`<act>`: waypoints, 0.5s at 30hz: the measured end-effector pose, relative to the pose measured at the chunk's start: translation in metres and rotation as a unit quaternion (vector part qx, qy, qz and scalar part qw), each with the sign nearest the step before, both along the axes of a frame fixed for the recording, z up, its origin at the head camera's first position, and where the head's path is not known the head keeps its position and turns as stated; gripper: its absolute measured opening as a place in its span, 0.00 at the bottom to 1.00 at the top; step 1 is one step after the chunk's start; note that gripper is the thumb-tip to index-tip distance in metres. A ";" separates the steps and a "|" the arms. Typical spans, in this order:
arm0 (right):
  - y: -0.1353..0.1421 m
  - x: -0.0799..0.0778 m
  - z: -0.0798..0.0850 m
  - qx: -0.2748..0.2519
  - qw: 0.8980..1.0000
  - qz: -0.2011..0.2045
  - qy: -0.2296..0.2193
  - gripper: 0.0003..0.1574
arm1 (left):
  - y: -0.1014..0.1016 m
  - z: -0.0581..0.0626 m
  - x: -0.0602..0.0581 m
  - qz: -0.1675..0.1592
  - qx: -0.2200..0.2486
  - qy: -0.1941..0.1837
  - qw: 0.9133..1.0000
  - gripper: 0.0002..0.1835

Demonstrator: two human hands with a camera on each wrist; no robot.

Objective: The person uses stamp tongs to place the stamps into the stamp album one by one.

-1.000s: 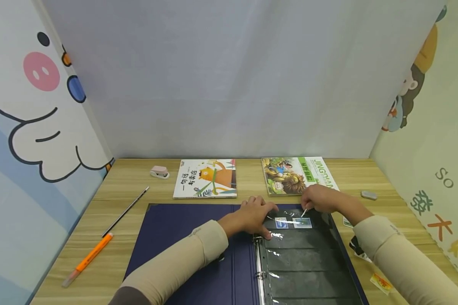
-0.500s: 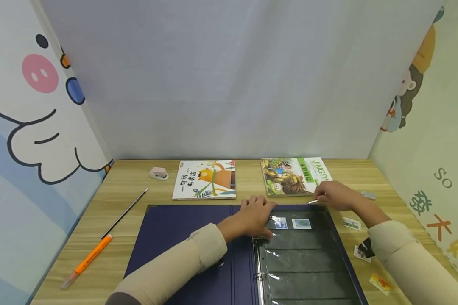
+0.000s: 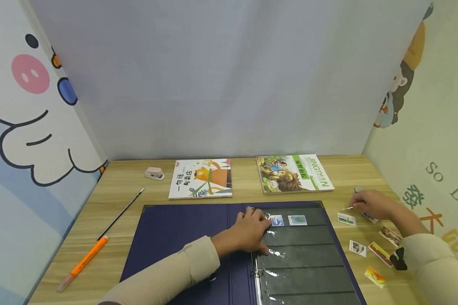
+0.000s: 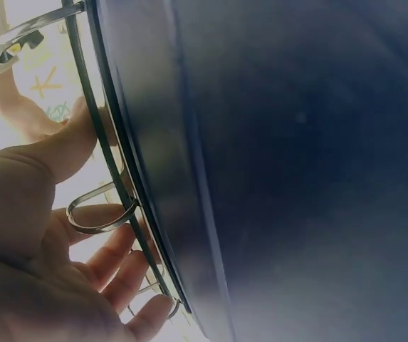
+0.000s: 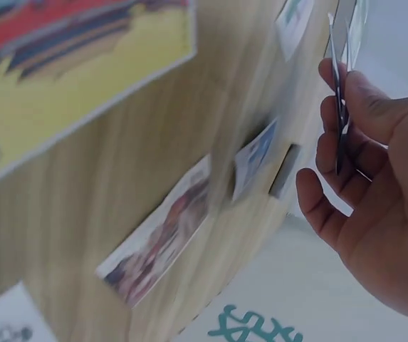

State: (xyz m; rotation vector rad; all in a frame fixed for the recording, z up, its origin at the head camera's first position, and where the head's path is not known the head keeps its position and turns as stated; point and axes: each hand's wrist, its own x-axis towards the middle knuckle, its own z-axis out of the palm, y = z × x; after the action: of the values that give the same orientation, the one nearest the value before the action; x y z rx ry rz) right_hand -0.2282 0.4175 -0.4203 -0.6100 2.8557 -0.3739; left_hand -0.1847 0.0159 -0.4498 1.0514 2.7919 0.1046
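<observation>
A navy stamp album (image 3: 187, 237) lies open, its black pocket page (image 3: 301, 258) on the right. Two blue-toned stamps, one (image 3: 277, 220) by my fingers and another (image 3: 297, 220) beside it, sit in the top strip. My left hand (image 3: 249, 232) rests with spread fingers on the page's inner edge, near a metal ring (image 4: 97, 226). To the right of the album, my right hand (image 3: 372, 204) pinches metal tweezers (image 5: 337, 92) between thumb and fingers. Their tips are parted and hold nothing, close above a loose green-and-white stamp (image 3: 346, 219).
Several more loose stamps, including a red-and-yellow one (image 3: 381, 253), lie on the wooden table right of the album. Behind are two picture books (image 3: 200, 178) and a grey eraser (image 3: 358, 189). A pink stapler (image 3: 154, 173), pencil (image 3: 121, 213) and orange marker (image 3: 85, 260) lie left.
My right hand has carried the tweezers from the page's top strip rightward to the loose stamps. My left hand stays by the rings, a little lower on the page.
</observation>
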 end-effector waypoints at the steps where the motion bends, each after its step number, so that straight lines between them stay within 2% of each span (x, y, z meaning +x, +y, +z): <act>1: 0.004 0.001 -0.001 0.003 1.000 -0.006 -0.007 0.10 | 0.000 -0.001 0.000 0.000 -0.004 0.003 1.000 0.42; 4: 0.013 0.003 -0.002 0.008 1.000 -0.020 -0.016 0.10 | 0.001 -0.001 0.001 0.001 -0.015 0.011 1.000 0.40; 9: 0.020 0.005 -0.002 0.016 1.000 -0.026 -0.002 0.09 | 0.001 -0.001 0.004 0.000 -0.018 0.026 0.999 0.36; 15: 0.019 0.006 -0.009 0.018 1.000 -0.002 -0.011 0.08 | 0.002 -0.001 0.003 0.003 0.012 0.010 1.000 0.33</act>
State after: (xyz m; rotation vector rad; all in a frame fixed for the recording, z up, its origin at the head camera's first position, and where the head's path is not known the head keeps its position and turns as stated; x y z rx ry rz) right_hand -0.2225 0.4366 -0.4293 -0.5907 2.8359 -0.3263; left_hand -0.1816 0.0178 -0.4511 1.0552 2.8180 0.1303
